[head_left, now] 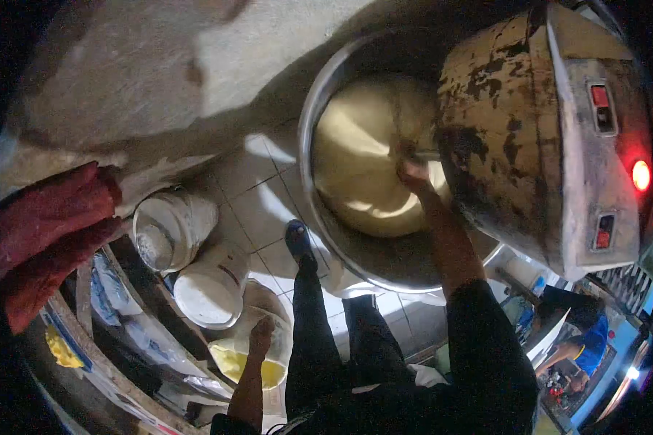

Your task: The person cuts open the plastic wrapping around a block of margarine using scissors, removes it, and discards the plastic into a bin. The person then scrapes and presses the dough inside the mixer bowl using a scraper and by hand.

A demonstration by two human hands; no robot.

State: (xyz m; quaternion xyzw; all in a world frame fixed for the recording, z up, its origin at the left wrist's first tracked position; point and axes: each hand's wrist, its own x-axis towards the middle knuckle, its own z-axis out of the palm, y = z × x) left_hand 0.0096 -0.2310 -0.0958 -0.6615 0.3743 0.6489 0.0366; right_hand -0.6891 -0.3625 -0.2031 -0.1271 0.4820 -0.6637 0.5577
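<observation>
My right hand [415, 175] reaches into a big round metal bowl [306, 141], over pale, creamy-looking dough or batter [355, 163]. Its fingers are smeared by motion and partly in shadow, so their grip is unclear. Low on the left, my left hand [262, 336] is closed on the upper edge of a pale, see-through plastic bag [274, 308]. Yellow, soft-looking stuff [268, 373] lies inside the bag. A worn mixer head [497, 134] covers the right part of the bowl.
Two white buckets [209, 286] [170, 228] stand beside the bag on the tiled floor [257, 206]. Red cloth [62, 225] hangs at left above a shelf with plastic bags [134, 319]. A red lamp [641, 175] glows on the mixer. A person in blue [591, 348] works at lower right.
</observation>
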